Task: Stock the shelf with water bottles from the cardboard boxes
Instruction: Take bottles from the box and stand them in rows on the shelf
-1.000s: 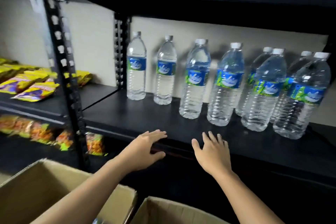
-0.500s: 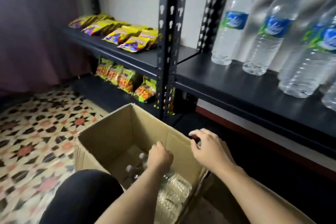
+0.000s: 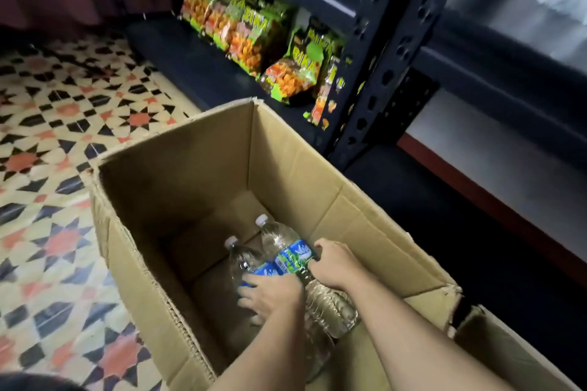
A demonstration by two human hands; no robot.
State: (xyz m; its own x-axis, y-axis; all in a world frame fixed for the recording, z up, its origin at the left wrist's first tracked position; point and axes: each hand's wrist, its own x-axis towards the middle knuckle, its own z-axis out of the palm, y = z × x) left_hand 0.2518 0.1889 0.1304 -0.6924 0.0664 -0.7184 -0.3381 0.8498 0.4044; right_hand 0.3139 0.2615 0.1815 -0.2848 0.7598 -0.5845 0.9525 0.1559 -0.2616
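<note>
- Right hand [image 3: 336, 267] was moved off the rim into the cardboard box [image 3: 190, 168] and clasped round the right bottle [image 3: 282, 243].
- Left hand [image 3: 270, 295] was curled over the left bottle [image 3: 243, 260].

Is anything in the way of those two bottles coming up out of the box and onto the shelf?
Nothing visible. The left hand grips the left bottle, the right hand the right bottle, and the box is open on top. The shelf up right is blurred, so its free space cannot be judged.
</note>
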